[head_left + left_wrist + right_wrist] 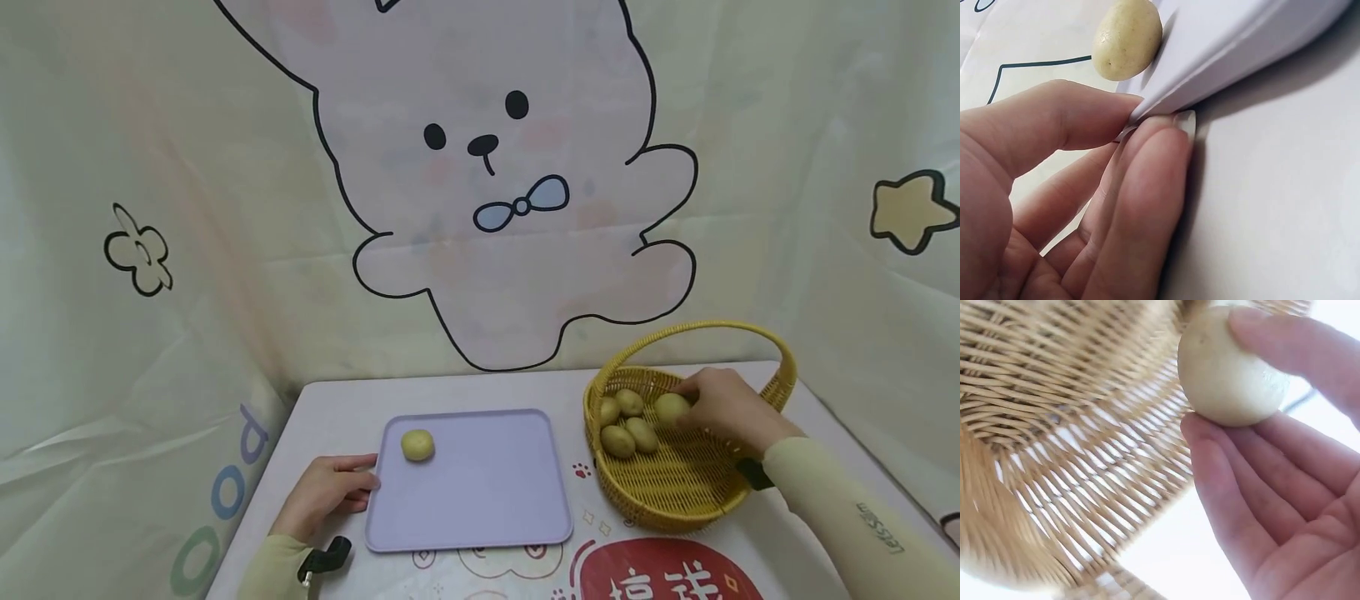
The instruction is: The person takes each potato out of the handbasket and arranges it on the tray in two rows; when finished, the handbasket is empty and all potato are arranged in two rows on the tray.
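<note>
A big pale cloth (225, 167) hangs at the back and on both sides. A bear (487, 275) with a blue bow (521, 205) is drawn on it. In front is a white table (337, 408). On the right of the table sits a yellow basket (675, 487) with a tall, round handle. A flat purple tray (487, 492) lies to the left of the basket, near it but not touching. A red patch (667, 575) with white writing shows on the table, on the near side of the basket.

The right hand (723, 412) reaches into the basket from the right. Its thumb and fingers pinch a potato (1229, 375) — thumb on one side, fingertips on the other. I cannot tell if this potato touches the basket. The left hand (322, 492) is at the left side of the tray. Its fingertips are close together and pinch the rim of the tray.

Four more potatoes (618, 442) lie bunched up on the left side of the basket, beside the one being held. One lone potato (417, 445) rests on the tray — in the far left part, near the corner.
</note>
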Tool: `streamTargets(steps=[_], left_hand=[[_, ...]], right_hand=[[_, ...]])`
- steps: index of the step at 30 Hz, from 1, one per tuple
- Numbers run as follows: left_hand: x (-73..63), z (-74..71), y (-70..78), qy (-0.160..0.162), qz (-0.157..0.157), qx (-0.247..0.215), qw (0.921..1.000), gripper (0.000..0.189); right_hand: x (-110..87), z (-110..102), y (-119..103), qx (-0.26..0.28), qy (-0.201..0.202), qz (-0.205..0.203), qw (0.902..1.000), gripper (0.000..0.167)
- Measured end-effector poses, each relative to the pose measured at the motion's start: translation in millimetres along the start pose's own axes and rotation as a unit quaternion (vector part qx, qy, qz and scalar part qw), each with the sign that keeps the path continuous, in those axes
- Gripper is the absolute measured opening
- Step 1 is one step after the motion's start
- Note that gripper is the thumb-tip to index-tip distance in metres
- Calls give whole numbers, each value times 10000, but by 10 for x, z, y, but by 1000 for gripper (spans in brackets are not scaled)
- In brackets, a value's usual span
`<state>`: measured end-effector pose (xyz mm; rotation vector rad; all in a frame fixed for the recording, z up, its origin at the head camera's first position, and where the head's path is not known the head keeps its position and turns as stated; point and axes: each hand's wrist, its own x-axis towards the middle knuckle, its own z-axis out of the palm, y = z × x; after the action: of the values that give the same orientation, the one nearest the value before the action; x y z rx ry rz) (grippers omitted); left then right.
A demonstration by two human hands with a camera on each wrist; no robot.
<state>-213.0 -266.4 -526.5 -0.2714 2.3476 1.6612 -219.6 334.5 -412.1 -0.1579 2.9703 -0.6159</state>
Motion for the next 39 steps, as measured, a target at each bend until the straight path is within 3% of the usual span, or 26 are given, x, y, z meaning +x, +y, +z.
streamTargets(steps=[9,16,23,27,31,34,39], left_hand=[[29,6,-14,26,-32,10,10000,56],[11,-12,-39,75,-125,-60,9999,54],[-5,3,-5,54,-81,-171,9998,53],[-4,2,12,-7,-43,-229,9997,53],[-1,-1,14,-74,11,-277,9996,54],[-5,-9,4,-49,18,-302,9995,54],[-10,-19,-3,-71,-5,-275,9996,54]], right_hand=[[-461,-127,-337,-49,563,-176,9982,60],[-763,62,-737,393,699,-196,9966,64],[-881,305,-1081,693,740,-368,9942,60],[-807,451,-1318,1121,583,-630,9900,56],[-617,631,-1555,1720,304,-999,9795,56],[-406,828,-1705,2117,95,-1061,9715,55],[-28,1190,-1869,2322,76,-881,9686,52]])
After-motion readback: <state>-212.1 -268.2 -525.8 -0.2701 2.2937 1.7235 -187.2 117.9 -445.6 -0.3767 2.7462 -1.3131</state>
